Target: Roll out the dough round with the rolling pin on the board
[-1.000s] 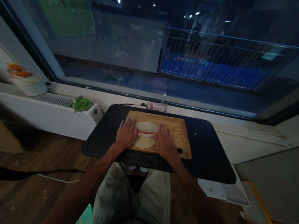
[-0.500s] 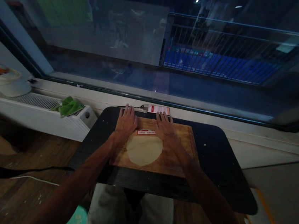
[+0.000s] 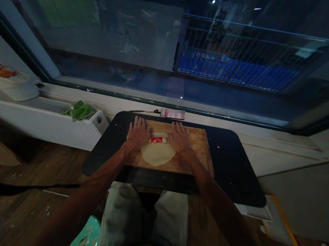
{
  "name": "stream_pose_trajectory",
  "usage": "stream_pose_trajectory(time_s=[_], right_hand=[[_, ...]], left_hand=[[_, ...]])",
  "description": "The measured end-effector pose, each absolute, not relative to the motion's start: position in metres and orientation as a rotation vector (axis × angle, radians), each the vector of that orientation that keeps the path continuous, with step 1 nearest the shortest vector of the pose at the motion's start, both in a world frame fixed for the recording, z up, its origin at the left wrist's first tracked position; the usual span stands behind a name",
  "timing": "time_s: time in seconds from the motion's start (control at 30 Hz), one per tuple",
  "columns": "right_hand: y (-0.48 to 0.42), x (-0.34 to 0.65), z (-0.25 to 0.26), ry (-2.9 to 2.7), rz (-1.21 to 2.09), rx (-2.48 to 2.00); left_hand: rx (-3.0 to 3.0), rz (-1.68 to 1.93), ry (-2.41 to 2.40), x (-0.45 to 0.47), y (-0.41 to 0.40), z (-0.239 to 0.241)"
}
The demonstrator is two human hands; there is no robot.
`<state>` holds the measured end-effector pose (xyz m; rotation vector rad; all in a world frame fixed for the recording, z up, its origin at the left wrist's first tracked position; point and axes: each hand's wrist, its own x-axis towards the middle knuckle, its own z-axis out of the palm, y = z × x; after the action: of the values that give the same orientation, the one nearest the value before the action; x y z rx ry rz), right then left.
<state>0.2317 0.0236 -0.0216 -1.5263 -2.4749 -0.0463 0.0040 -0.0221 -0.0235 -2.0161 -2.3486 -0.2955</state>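
Note:
A flat, round sheet of pale dough lies on a wooden cutting board. Across its far part runs a rolling pin with a red and white label showing between my hands. My left hand rests palm down over the pin's left end, fingers stretched forward. Over the right end lies my right hand, also flat with its fingers spread. Both pin ends are hidden under the palms. A strip of dough shows beyond the pin.
The board stands on a small black table against the window sill. A phone with a cable lies behind it. At left are a white radiator, a green cloth and a white bucket. A turquoise stool stands below.
The rolling pin has come back toward me over the dough, and its label has turned to a redder side. Both hands moved with it. The camera view has shifted slightly.

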Motion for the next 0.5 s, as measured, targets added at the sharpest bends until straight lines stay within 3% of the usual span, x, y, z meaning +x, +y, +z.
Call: stream_pose_trajectory(time_s=[0.5], right_hand=[[0.010, 0.231, -0.017, -2.417, -0.048, -1.582]], left_hand=[[-1.984, -0.443, -2.201, 0.016, -0.041, -0.020]])
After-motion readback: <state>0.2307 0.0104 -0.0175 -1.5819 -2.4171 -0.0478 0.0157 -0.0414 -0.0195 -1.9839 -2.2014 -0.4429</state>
